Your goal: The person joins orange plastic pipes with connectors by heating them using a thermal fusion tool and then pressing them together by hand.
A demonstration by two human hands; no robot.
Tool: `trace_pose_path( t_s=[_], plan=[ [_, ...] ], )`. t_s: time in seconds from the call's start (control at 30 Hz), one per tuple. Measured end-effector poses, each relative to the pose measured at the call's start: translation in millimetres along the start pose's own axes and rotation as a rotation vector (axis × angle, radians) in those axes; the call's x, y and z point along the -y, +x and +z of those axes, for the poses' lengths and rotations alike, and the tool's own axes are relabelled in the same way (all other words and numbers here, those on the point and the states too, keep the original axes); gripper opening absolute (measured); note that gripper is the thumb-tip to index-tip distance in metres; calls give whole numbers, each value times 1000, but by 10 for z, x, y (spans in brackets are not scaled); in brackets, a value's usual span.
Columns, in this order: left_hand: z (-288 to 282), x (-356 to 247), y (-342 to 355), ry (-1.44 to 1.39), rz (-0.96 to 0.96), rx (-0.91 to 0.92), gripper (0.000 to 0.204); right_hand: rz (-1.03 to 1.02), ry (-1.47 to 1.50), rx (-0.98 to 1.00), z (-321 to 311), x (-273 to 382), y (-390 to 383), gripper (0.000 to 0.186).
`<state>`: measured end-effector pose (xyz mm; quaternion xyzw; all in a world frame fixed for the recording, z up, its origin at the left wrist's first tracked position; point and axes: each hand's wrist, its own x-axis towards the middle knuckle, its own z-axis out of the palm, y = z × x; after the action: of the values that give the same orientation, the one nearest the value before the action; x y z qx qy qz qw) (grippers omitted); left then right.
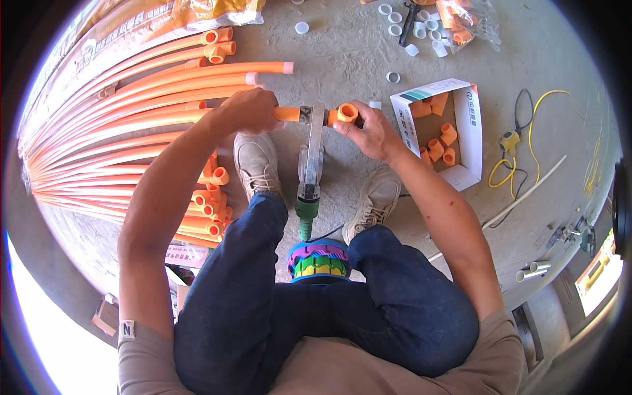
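Left hand: fist (253, 110) curled fully round an orange pipe (287, 114), no gap between fingers and pipe.
Right hand: thumb and fingers (372, 135) pinched on an orange fitting (334, 118), spread only as wide as it; one mouth faces up.
Pipe position: above the floor (342, 59), its tip at the left side of a heating tool (315, 151); rest runs off toward the floor's left edge.
Fitting position: at the tool's right side, in line with pipe; how deep either sits, can't tell.
Tool: flat metal plate, green handle (307, 209) toward the person, between left shoe (255, 161) and right shoe (375, 197).
Step in hand: looks like heating both ends together, my judgement.
Next move calls for: probably a straight pull off both sides, then prompt, square joining without twisting.
Pipe stock: bundle (217, 82) fanned along the floor's left edge.
Carton: white (471, 145), on floor right of the right hand; loose fittings (448, 134) inside, several by its near left corner.
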<state>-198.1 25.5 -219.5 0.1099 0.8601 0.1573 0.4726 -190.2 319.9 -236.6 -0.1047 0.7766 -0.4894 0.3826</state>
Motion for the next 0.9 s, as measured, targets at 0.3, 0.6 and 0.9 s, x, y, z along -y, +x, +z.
trace_pose_path(
  t_s=[0.3, 0.6, 0.9],
  plan=[
    [225, -2, -101, 102, -5, -249, 26, 55, 194, 49, 8, -60, 73, 44],
    [534, 132, -79, 132, 41, -583, 18, 373, 644, 180, 6, -4, 144, 30],
    [-26, 119, 11, -64, -55, 72, 33, 336, 626, 173, 45, -20, 149, 28]
  ],
)
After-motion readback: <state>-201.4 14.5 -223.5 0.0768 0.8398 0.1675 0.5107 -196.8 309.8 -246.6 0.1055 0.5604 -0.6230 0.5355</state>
